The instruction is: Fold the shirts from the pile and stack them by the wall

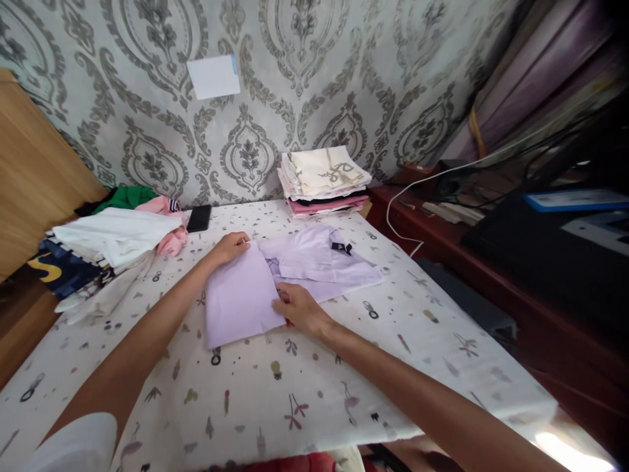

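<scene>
A lavender shirt [240,295] lies partly folded on a patterned white cloth, its lower part turned over toward the collar. At the shirt's right end the collar shows a small black label. My left hand [230,248] pinches the far edge of the folded part. With thumb and fingers closed, my right hand [299,307] grips the near right corner of the same fold. Part of the shirt's middle is hidden under the fold.
A stack of folded clothes [324,180] stands against the wall. To the left lies a loose heap of clothes [118,236], beside a black phone [199,218]. A white cable [393,203] hangs over the dark red desk [383,196] at right.
</scene>
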`<state>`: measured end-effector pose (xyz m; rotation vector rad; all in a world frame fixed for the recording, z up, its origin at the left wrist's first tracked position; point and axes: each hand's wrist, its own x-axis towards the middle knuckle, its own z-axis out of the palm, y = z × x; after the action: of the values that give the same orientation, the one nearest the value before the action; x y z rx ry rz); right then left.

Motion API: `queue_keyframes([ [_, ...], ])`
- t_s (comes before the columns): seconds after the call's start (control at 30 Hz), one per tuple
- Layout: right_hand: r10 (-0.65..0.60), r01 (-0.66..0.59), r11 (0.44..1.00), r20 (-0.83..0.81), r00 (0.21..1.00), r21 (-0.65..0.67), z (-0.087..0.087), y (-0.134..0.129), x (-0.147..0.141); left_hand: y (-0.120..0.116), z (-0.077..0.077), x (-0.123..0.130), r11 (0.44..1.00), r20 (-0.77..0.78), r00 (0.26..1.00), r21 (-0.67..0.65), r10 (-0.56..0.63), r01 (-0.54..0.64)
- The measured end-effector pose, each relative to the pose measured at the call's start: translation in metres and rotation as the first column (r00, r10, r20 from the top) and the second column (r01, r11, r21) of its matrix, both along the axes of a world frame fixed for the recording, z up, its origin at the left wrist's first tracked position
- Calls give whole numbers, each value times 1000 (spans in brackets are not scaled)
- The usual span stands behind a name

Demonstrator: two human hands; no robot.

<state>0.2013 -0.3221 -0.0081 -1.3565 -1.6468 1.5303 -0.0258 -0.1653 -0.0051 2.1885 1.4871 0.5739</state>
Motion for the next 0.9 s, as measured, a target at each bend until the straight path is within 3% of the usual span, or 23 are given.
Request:
queue_keyframes([
  [0.1, 6, -7, 1000, 65, 998, 15, 5, -3, 5, -21, 3, 0, 992, -63, 995, 109, 77, -70],
  [0.17, -40, 12, 987, 176, 983, 160, 8, -5, 8, -48, 0, 1, 974, -136, 987, 220, 89, -57],
  [0.23, -137, 19, 925, 287, 948, 379, 13, -3, 8, -79, -6, 2, 957, -226, 972, 289, 71, -2],
  [0.33, -168, -78, 809, 357, 919, 583, 20, 16, -4, -120, -20, 7, 970, -311, 949, 240, 42, 36],
  [0.43, -141, -189, 764, 445, 885, 617, 24, 54, -32, -140, -27, 13, 985, -351, 936, 167, 24, 38],
  [0.53, -186, -199, 808, 561, 807, 554, 24, 97, -59, -143, -26, 15, 991, -358, 933, 132, 21, 28],
  [0.63, -189, -183, 844, 599, 778, 504, 20, 127, -73, -137, -21, 8, 987, -324, 945, 161, 46, 7],
  [0.77, -205, -162, 843, 586, 784, 512, 13, 140, -75, -123, -22, -15, 974, -294, 945, 209, 146, -86],
  [0.9, -217, -148, 818, 537, 815, 555, 9, 139, -75, -109, -29, -38, 972, -286, 931, 128, 225, -196],
])
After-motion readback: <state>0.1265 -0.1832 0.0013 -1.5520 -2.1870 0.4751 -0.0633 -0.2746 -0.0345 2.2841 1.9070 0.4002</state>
